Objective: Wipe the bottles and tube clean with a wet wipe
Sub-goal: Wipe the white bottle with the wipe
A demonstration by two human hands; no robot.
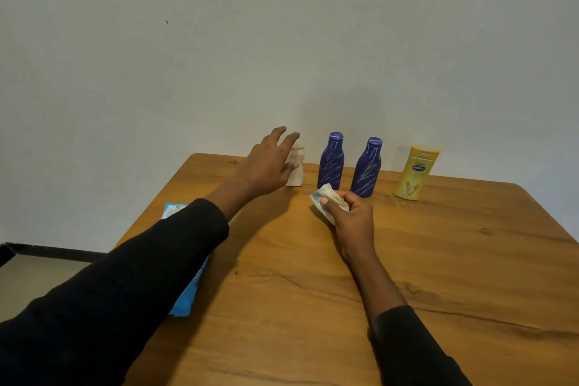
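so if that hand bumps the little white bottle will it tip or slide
The white bottle stands upright on a narrow base and looks small, so it is probably light and would tip rather than slide. The left hand reaches it near the top, where a nudge topples it easiest. Its round body would likely roll across the table.

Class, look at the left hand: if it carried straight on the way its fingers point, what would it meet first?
Most likely the small white bottle. The left hand is open, its fingers spread right at that bottle, at its near-left side. Whether they already touch it is hard to tell from this view.
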